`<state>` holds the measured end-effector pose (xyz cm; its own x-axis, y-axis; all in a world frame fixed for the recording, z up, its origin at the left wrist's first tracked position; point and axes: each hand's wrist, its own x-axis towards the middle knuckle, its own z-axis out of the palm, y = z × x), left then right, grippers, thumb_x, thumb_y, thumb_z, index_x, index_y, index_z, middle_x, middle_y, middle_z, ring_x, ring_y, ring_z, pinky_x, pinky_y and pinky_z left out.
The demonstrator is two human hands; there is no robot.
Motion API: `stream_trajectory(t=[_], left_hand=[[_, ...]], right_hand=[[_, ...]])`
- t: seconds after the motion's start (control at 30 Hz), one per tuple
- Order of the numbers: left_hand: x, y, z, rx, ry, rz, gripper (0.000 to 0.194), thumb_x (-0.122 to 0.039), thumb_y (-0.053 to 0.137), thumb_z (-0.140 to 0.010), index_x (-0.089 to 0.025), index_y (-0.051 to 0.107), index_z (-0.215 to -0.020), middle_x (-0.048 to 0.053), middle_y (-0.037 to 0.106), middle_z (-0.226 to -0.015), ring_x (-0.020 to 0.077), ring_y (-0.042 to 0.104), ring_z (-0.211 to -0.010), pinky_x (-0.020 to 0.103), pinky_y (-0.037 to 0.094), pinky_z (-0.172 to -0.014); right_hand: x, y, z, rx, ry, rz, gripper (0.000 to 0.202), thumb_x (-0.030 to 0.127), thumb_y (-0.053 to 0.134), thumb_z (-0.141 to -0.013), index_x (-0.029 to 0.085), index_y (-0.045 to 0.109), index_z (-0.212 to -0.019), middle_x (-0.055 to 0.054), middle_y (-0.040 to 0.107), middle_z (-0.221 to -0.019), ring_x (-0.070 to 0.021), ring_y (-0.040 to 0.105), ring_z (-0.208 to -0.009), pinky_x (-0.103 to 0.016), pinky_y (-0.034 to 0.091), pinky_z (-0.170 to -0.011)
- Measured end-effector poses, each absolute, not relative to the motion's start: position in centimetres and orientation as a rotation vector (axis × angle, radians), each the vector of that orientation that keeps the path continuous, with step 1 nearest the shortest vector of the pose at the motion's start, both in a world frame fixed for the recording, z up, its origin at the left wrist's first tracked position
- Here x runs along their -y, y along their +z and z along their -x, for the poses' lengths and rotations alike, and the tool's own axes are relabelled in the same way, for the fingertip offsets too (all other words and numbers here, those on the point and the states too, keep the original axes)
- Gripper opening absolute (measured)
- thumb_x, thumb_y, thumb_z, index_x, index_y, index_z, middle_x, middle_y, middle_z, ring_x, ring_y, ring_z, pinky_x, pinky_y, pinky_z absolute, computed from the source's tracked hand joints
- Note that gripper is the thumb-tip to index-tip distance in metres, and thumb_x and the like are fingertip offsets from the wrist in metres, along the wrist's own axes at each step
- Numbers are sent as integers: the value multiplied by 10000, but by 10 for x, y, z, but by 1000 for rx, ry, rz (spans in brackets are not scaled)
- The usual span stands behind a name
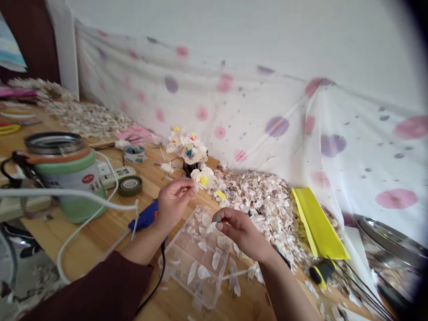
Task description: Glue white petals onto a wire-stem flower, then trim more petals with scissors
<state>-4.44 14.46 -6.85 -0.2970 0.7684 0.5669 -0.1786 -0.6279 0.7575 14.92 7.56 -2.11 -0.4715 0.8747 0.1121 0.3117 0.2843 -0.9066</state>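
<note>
My left hand (174,199) is closed in a pinch at the edge of a white flower (204,179) with a yellow centre; the exact grip point is hidden by the fingers. My right hand (241,232) pinches a pale petal (211,228) between thumb and forefinger, above a clear compartment box (180,281). Loose whitish petals (203,272) lie in several of its compartments. Behind my left wrist, partly covered, lies a blue glue gun (146,215). Other finished-looking white flowers (190,149) stand in a dark holder just beyond the held one.
A heap of petals (267,200) spreads along the curtained wall, beside folded yellow sheets (319,223). At the left stand a green mug (72,178) and a power strip (122,174), with a white cable (76,194) crossing in front. A yellow-black tool handle (323,272) lies right.
</note>
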Motion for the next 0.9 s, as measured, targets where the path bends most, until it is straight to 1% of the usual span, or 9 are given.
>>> stream_trajectory(t=[0.17,0.3,0.43,0.53,0.6,0.67,0.73,0.8,0.9], left_hand=[[-143,-50,48,-787,2070,-1198,160,-283,788,-664,-183,719,-768,45,734,-775,194,672,-752,325,542,-736],[-141,-30,52,-796,2125,-1053,187,-293,805,-642,-183,704,-755,13,713,-715,167,655,-683,295,527,-680],[-135,-2,58,-772,2148,-902,254,-317,825,-604,-168,702,-768,-3,697,-673,151,643,-643,285,515,-654],[-124,19,66,-746,2137,-842,296,-322,846,-557,-156,694,-749,-14,674,-626,131,617,-581,266,500,-595],[-111,29,72,-744,2098,-827,311,-322,859,-526,-151,685,-719,-22,646,-574,117,587,-515,240,468,-509],[-95,33,81,-759,2042,-809,327,-315,871,-499,-145,678,-701,-26,619,-534,105,554,-459,211,420,-430],[-77,28,90,-791,1994,-770,343,-298,882,-476,-139,680,-703,-25,614,-527,91,531,-433,185,384,-389],[-59,18,101,-834,1965,-710,363,-280,893,-451,-136,682,-709,-21,621,-540,78,518,-429,161,361,-371],[-35,-4,115,-894,1949,-604,392,-270,909,-407,-128,685,-695,-23,618,-543,58,499,-434,124,311,-344]], right_hand=[[-67,12,-133,1776,929,943,173,343,539,-871,202,514,-775,10,487,-733,-149,458,-702,-256,379,-657],[-62,26,-126,1884,710,1039,135,256,489,-875,202,495,-751,11,490,-713,-150,463,-692,-256,379,-649],[-66,6,-127,2284,462,1335,154,62,515,-762,196,538,-691,-5,598,-721,-157,545,-697,-242,390,-619],[-76,-22,-130,2413,434,1400,216,-9,556,-651,194,544,-577,0,616,-625,-157,561,-603,-223,365,-514],[-84,-38,-131,2461,364,1449,247,-38,540,-625,195,567,-548,-16,635,-613,-170,574,-589,-235,364,-496],[-88,-47,-132,2493,292,1479,250,-37,541,-639,192,621,-578,-45,667,-662,-196,607,-639,-258,407,-543],[-88,-50,-130,2503,225,1495,214,-6,560,-694,171,679,-681,-87,696,-772,-239,636,-769,-298,453,-659],[-83,-48,-123,2492,164,1505,166,49,572,-771,139,702,-820,-127,696,-901,-278,618,-927,-341,451,-792],[-70,-42,-98,2497,128,1479,156,138,577,-857,153,690,-963,-104,686,-1000,-256,580,-1027,-326,420,-900]])
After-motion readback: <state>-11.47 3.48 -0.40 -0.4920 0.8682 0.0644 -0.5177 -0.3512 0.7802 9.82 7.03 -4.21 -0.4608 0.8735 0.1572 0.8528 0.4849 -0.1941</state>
